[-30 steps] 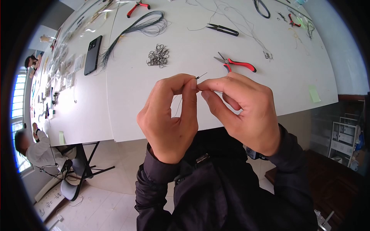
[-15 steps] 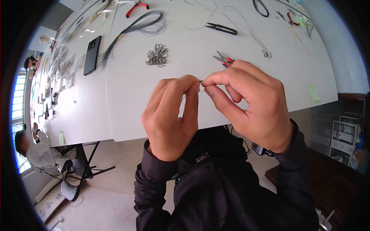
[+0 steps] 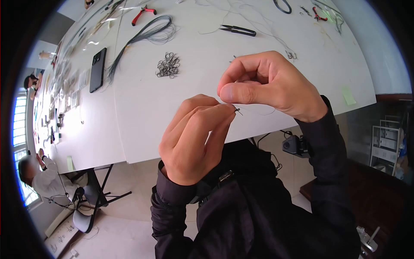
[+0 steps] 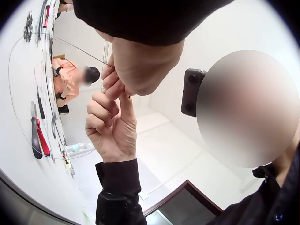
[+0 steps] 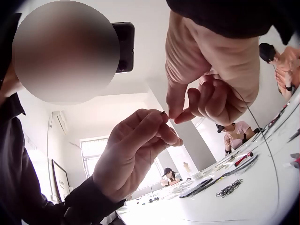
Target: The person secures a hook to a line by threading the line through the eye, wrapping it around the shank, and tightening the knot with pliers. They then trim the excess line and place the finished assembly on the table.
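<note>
My left hand (image 3: 194, 134) pinches a small fish hook (image 3: 237, 111) between thumb and forefinger. Just a dark end with a thin stub sticks out past the fingertips; the rest is hidden in the grip. Just above and to its right, my right hand (image 3: 269, 86) has its fingers curled in, with the thumb laid against the forefinger. Thin fishing line (image 5: 267, 140) runs from the right hand and bows out over the table. In the left wrist view the line (image 4: 77, 47) leads off my left hand too. The fingertips of both hands are close together.
A pile of fish hooks (image 3: 168, 65) lies on the white table (image 3: 138, 112). Behind it are a bundle of line (image 3: 148, 30), black thread snips (image 3: 238, 30) and red-handled pliers (image 3: 143, 15). A phone (image 3: 98, 70) lies left. Red-handled pliers (image 4: 40, 138) are mostly hidden behind my right hand.
My right hand has turned over and moved up and left, over the left fingertips. The left hand has tilted rightward with the hook. The view has shifted a little.
</note>
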`<state>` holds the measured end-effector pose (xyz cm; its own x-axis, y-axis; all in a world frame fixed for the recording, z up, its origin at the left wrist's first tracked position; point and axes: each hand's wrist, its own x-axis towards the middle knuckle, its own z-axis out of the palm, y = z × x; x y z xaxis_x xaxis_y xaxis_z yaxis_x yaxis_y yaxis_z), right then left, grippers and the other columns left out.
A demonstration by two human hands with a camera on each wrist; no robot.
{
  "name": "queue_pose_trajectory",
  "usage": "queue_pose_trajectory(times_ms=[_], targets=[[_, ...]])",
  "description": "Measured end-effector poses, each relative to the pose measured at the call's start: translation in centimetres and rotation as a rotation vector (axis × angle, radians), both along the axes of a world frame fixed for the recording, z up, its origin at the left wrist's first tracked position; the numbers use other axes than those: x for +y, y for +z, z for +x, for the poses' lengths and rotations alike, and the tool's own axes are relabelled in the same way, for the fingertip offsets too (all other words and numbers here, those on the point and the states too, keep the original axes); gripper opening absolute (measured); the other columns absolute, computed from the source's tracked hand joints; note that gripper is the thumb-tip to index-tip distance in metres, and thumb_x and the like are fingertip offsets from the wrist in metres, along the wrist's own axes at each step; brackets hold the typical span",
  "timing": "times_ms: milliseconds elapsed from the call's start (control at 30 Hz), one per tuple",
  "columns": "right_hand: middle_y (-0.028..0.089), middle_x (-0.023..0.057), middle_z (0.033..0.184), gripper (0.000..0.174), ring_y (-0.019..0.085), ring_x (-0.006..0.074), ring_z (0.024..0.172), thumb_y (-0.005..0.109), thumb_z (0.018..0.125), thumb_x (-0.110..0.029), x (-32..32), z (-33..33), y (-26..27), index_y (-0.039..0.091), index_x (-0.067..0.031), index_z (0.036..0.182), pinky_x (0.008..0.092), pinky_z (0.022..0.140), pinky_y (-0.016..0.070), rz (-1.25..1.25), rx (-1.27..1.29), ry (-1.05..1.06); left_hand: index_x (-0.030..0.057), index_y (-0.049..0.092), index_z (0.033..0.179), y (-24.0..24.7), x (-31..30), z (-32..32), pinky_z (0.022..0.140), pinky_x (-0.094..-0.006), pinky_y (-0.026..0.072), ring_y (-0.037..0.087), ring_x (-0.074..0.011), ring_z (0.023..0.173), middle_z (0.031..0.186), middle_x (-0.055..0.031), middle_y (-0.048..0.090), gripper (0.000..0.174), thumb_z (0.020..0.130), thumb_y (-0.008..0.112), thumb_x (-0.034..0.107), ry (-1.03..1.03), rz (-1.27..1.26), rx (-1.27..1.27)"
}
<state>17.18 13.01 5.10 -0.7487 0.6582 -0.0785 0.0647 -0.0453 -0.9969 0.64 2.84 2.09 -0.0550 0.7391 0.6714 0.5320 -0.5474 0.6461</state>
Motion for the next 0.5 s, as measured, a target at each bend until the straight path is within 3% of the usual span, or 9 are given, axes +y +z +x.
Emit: queue_pose_trajectory(times_ms=[133,233,500], targets=[[0.068,-0.0021,0.085,0.025,0.049,0.0015,0.070,0.073,0.092,-0.026,0.32,0.28,0.46,0.074,-0.0034,0.102,0.0191,0.057,0.0351,-0.154,-0.039,0.064,-0.0038,0.066,0.090,0.01,0.07,0.13,0.067,-0.0320,0.0555,0.068,-0.0258,0.075,0.080,-0.0122,0.068,0.025,0.071,0.077,-0.016,0.016,0.047,-0.017],[0.062,-0.0030,0.076,0.021,0.042,0.0017,0.062,0.072,0.091,-0.025,-0.02,-0.15,0.40,0.070,-0.0036,0.092,0.0210,0.053,0.0300,-0.206,-0.035,0.026,-0.0040,0.066,0.092,-0.06,0.12,0.18,0.068,-0.0315,0.0562,0.068,-0.0256,0.076,0.080,-0.0126,0.069,0.026,0.072,0.077,-0.016,0.035,0.058,-0.025],[0.060,-0.0037,0.075,0.020,0.042,0.0017,0.062,0.070,0.092,-0.024,0.05,-0.21,0.00,0.069,-0.0035,0.093,0.0210,0.053,0.0296,-0.242,-0.038,0.042,-0.0033,0.067,0.095,-0.38,0.39,0.20,0.065,-0.0286,0.0551,0.068,-0.0232,0.073,0.081,-0.0140,0.069,0.028,0.072,0.077,-0.017,0.079,0.088,-0.037]])
